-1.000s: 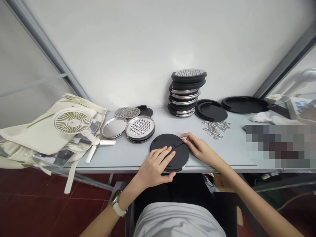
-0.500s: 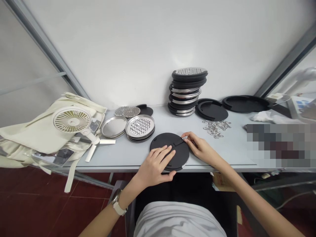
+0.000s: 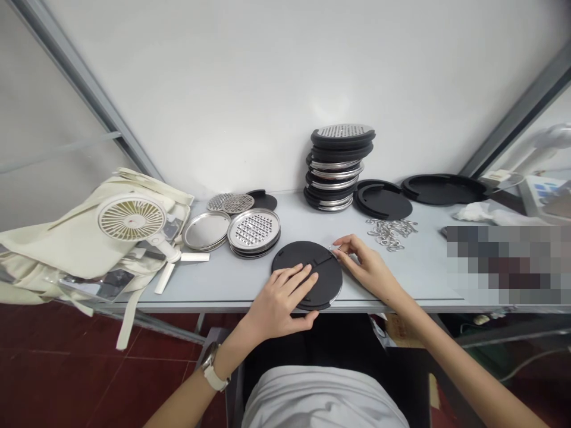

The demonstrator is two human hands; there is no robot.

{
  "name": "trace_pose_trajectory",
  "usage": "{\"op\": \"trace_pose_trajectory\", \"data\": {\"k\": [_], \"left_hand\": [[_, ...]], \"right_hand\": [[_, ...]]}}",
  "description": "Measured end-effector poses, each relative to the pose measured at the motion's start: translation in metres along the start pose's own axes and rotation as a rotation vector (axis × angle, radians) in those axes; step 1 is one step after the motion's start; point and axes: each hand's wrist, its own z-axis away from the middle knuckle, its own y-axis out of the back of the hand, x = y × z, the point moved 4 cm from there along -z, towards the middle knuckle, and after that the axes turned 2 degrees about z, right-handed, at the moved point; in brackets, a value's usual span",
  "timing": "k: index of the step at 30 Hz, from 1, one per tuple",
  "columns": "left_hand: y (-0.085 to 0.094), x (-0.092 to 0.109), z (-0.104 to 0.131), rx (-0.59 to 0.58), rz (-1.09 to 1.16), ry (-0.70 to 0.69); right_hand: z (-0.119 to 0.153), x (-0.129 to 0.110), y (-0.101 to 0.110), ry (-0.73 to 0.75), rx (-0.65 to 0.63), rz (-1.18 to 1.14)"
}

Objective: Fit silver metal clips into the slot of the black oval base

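A round black disc (image 3: pixel 307 255) with a shiny metal rim at its lower right lies near the table's front edge. My left hand (image 3: pixel 285 291) rests flat on it, fingers stretched out and thumb over the front edge. At the disc's upper right edge, my right hand (image 3: pixel 357 261) pinches a small metal hook (image 3: pixel 333 248); its exact shape is partly hidden by the fingers. Behind that hand lies a loose pile of similar small metal hooks (image 3: pixel 390 232).
A tall stack of black holders and metal plates (image 3: pixel 339 169) stands at the back, beside black trays (image 3: pixel 384 199). Round grater plates (image 3: pixel 254 230) and a plain metal plate (image 3: pixel 205 230) lie left. A white fan (image 3: pixel 131 219) sits on a cream bag (image 3: pixel 57 238).
My right hand has shifted slightly right, away from the disc's edge, and more of the metal hook shows. My left hand and the disc have stayed in place.
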Motion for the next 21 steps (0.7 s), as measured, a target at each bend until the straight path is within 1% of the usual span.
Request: {"op": "trace_pose_trajectory", "data": {"k": [3,5,9,14,16,21], "left_hand": [[0.0038,0.0003,0.0001,-0.022,0.059,0.003],[0.005,0.0005,0.0002,-0.029,0.079,0.003],[0.0042,0.0004,0.0004,-0.026,0.083,0.002],[0.0018,0.0007,0.0006,-0.028,0.06,-0.005],[0.001,0.0007,0.0007,-0.032,0.049,-0.006],[0.0002,0.0003,0.001,-0.038,0.039,-0.008]], "right_hand": [[-0.0005,0.0001,0.0015,0.019,0.05,0.002],[-0.0005,-0.0007,0.002,0.028,0.057,-0.006],[0.0,-0.0029,0.0017,0.043,0.02,0.001],[-0.0006,-0.0063,0.0041,0.096,0.041,0.053],[-0.0012,-0.0077,0.0038,0.109,0.023,0.069],[-0.0016,-0.0075,0.0022,0.091,-0.01,0.076]]}}
